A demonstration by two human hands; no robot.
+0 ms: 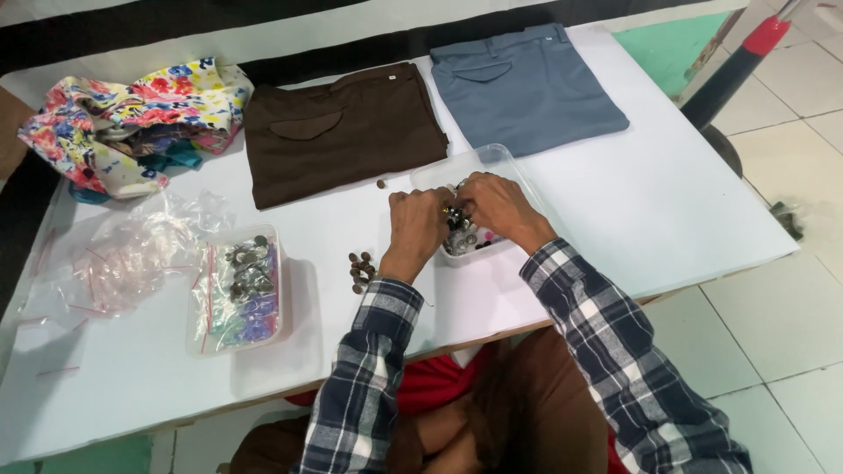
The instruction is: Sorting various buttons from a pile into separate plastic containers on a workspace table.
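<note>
Item: clear rectangular plastic tray (507, 167) of small dark metal buttons, on white table (667, 202), long axis slanting away rightward. Left hand (420, 226) and right hand (493, 204) meet over its near end, both pinching buttons (count unclear); right nearer.

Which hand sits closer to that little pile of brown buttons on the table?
The left hand. The brown buttons lie just beside its wrist, while the right hand sits farther off, over the clear tray.
</note>
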